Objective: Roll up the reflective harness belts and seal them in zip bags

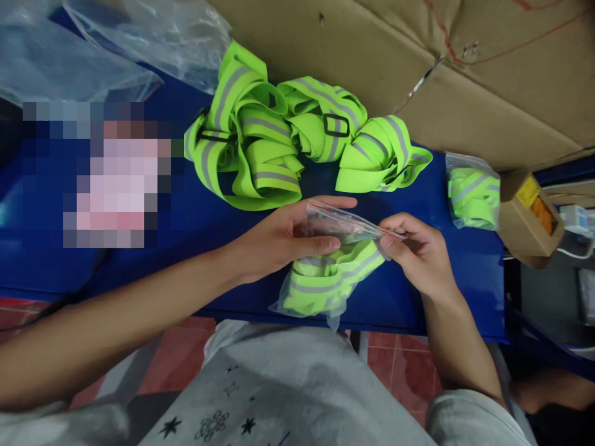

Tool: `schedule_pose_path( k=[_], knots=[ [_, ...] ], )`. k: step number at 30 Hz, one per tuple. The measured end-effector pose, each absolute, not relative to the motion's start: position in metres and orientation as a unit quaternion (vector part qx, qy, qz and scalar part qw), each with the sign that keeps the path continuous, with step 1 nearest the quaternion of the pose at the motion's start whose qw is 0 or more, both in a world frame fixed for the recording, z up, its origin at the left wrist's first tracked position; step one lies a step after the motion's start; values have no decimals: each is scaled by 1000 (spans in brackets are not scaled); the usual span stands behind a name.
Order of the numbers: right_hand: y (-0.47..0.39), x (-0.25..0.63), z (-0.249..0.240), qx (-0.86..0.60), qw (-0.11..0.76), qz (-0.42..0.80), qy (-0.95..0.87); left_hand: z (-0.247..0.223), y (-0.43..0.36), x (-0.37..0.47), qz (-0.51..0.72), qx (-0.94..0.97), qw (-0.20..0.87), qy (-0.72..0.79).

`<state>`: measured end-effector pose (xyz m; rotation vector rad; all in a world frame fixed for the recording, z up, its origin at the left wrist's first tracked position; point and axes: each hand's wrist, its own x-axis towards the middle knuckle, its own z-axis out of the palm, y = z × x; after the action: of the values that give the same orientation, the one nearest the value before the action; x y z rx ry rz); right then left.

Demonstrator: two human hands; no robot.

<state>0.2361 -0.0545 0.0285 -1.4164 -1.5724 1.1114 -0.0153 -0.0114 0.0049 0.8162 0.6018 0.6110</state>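
Note:
A clear zip-lock bag (344, 223) with a red line along its mouth is between my hands near the table's front edge. Inside it lies a folded neon-yellow reflective strap (332, 279) with a grey stripe. My left hand (297, 235) holds the bag's left side, thumb in front and fingers behind, the index finger stretched along the mouth. At the right end of the mouth, my right hand (416, 248) pinches the zip edge between thumb and fingers. Just beyond my hands are loose reflective straps (274, 127) with black buckles, heaped in bundles.
A filled bag of strap (474, 192) lies at the right of the blue table (465, 272), beside a small cardboard box (530, 214). Large cardboard (362, 56) borders the back. Clear plastic bags (153, 37) lie at the upper left, above a blurred-out patch.

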Motion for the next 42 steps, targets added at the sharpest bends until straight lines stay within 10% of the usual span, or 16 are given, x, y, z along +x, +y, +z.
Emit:
schedule_pose_path(
  k=[42],
  knots=[
    [-54, 236, 12, -552, 269, 507, -605, -3, -22, -4, 211, 376, 846, 313]
  ],
)
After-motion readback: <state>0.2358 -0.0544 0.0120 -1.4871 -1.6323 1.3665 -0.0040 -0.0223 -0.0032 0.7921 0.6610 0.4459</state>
